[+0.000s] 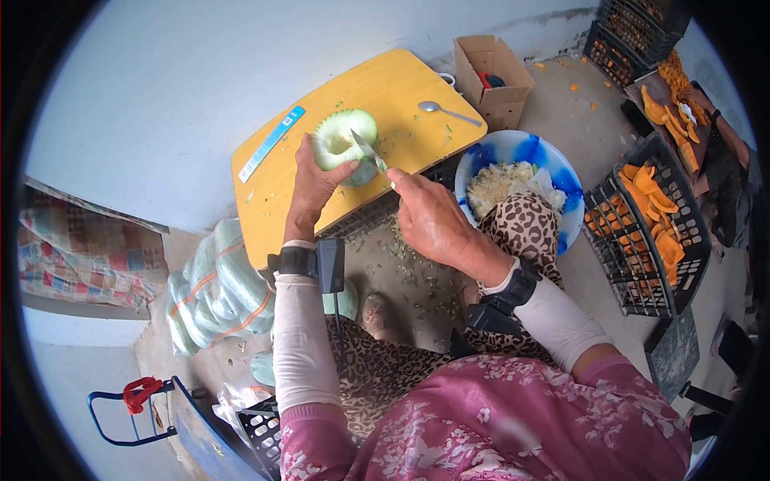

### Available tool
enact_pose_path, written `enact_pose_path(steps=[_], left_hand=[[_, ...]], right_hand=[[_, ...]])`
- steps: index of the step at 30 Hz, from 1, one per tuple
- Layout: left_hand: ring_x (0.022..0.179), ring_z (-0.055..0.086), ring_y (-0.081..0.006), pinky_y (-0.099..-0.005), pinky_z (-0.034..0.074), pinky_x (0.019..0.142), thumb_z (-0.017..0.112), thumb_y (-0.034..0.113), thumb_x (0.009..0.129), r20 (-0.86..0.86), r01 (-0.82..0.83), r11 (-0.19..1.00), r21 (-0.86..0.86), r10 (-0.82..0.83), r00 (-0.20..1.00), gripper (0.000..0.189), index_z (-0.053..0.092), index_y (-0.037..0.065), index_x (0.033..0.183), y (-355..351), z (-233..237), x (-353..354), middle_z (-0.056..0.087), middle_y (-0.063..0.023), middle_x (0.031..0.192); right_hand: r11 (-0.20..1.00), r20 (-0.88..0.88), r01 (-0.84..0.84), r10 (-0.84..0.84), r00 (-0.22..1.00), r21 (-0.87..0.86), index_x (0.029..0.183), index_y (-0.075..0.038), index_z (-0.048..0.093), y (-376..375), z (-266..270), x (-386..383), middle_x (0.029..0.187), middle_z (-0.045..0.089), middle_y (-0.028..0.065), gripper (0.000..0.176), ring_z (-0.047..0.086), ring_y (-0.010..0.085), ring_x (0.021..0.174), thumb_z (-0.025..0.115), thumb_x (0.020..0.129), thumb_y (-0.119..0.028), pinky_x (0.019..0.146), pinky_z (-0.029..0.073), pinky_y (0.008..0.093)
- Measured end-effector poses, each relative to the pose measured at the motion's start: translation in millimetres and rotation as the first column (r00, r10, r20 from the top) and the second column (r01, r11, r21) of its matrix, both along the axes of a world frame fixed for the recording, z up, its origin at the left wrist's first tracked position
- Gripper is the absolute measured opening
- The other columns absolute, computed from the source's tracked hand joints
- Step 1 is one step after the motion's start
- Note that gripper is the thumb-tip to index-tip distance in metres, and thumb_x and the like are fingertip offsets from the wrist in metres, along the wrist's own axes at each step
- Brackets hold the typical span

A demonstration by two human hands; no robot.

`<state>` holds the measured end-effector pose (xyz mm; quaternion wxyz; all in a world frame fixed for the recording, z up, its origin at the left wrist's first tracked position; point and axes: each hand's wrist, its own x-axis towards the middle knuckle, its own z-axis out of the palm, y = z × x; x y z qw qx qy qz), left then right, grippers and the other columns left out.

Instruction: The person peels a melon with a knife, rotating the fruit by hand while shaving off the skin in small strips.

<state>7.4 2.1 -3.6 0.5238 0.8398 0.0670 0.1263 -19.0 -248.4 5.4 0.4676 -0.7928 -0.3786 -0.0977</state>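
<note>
A pale green peeled gourd (pixel 343 136) stands on a yellow cutting board (pixel 401 88). My left hand (pixel 313 183) grips the gourd from its near side and steadies it. My right hand (pixel 429 216) holds a knife (pixel 369 151) whose blade rests against the gourd's right side. A metal spoon (pixel 447 111) lies on the board to the right, apart from both hands.
A blue and white bowl (pixel 513 148) with pale scraps sits right of the board. Black crates (pixel 642 232) hold orange slices at right. A cardboard box (pixel 493 72) stands behind. A bag of gourds (pixel 220 289) lies at left. Another person's arm (pixel 714 120) shows far right.
</note>
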Motion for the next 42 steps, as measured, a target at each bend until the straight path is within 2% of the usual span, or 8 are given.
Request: enact_pose_path(steps=[4,23,28,31,35,38,41,42], left_hand=[[0.132,0.042,-0.0336,-0.0391,0.043,0.107,0.091,0.036,0.066,-0.013,-0.005,1.0,-0.001,0.005,1.0,0.118,0.021,-0.007,0.15,1,-1,0,0.034,-0.0237,0.142],[0.134,0.04,-0.0336,-0.0386,0.042,0.108,0.092,0.036,0.066,0.0,0.001,1.0,-0.011,-0.001,1.0,0.122,0.017,-0.009,0.151,0,0,0,0.033,-0.0234,0.143],[0.13,0.042,-0.0326,-0.0389,0.044,0.106,0.091,0.035,0.067,0.011,0.001,1.0,-0.017,-0.001,1.0,0.111,0.026,-0.006,0.147,0,-1,0,0.034,-0.0222,0.14],[0.128,0.044,-0.0316,-0.0392,0.045,0.104,0.091,0.034,0.067,0.024,0.02,0.999,-0.041,-0.019,1.0,0.102,0.033,-0.004,0.142,-4,4,-2,0.036,-0.0211,0.136],[0.127,0.044,-0.0311,-0.0392,0.046,0.103,0.091,0.034,0.068,0.029,0.032,0.997,-0.066,-0.03,0.999,0.097,0.036,-0.004,0.139,-7,7,-3,0.037,-0.0203,0.135],[0.106,0.056,-0.0208,-0.0347,0.048,0.091,0.084,0.024,0.077,0.12,-0.008,1.0,0.004,0.008,0.993,0.058,0.052,0.002,0.12,-16,9,-6,0.058,-0.0105,0.114],[0.124,0.046,-0.0315,-0.0394,0.046,0.102,0.089,0.034,0.07,0.047,0.008,0.999,-0.049,-0.006,0.999,0.089,0.041,-0.002,0.136,-6,4,0,0.038,-0.0204,0.133],[0.124,0.046,-0.0315,-0.0397,0.046,0.101,0.089,0.034,0.07,0.058,0.001,1.0,-0.03,0.001,0.998,0.088,0.042,-0.002,0.135,-3,0,1,0.039,-0.0204,0.133]], right_hand=[[1.0,-0.026,0.008,-0.008,1.0,-0.008,0.125,0.012,0.049,1,0,-3,0.101,0.061,0.0291,0.046,0.061,0.047,0.092,0.055,0.08,0.008,0.079,0.052,0.0485],[0.997,-0.051,0.042,-0.045,0.998,-0.059,0.128,0.012,0.047,-2,8,-14,0.094,0.06,0.0261,0.05,0.06,0.0443,0.084,0.057,0.079,0.008,0.073,0.049,0.049],[0.998,-0.028,0.027,-0.029,0.999,-0.059,0.13,0.011,0.047,4,5,-9,0.094,0.06,0.0248,0.051,0.06,0.0431,0.084,0.058,0.081,0.005,0.074,0.049,0.0494],[0.983,0.003,0.09,-0.091,0.996,-0.16,0.127,0.013,0.047,14,8,-2,0.094,0.061,0.0275,0.045,0.066,0.0437,0.079,0.055,0.085,0.0,0.067,0.055,0.0489],[0.962,0.015,0.122,-0.122,0.992,-0.246,0.129,0.013,0.046,29,14,5,0.096,0.061,0.028,0.047,0.067,0.0426,0.08,0.055,0.084,0.001,0.068,0.056,0.0483],[0.964,0.037,0.139,-0.134,0.99,-0.227,0.129,0.013,0.045,38,10,11,0.097,0.061,0.0284,0.048,0.067,0.0426,0.081,0.055,0.084,0.001,0.068,0.056,0.0483],[0.974,0.031,0.135,-0.131,0.991,-0.183,0.129,0.012,0.045,41,4,14,0.097,0.06,0.0279,0.046,0.065,0.044,0.082,0.054,0.084,0.001,0.07,0.055,0.0493],[0.978,0.011,0.132,-0.131,0.991,-0.162,0.13,0.011,0.045,41,1,14,0.096,0.06,0.027,0.047,0.064,0.0447,0.084,0.054,0.085,0.002,0.072,0.053,0.0498]])
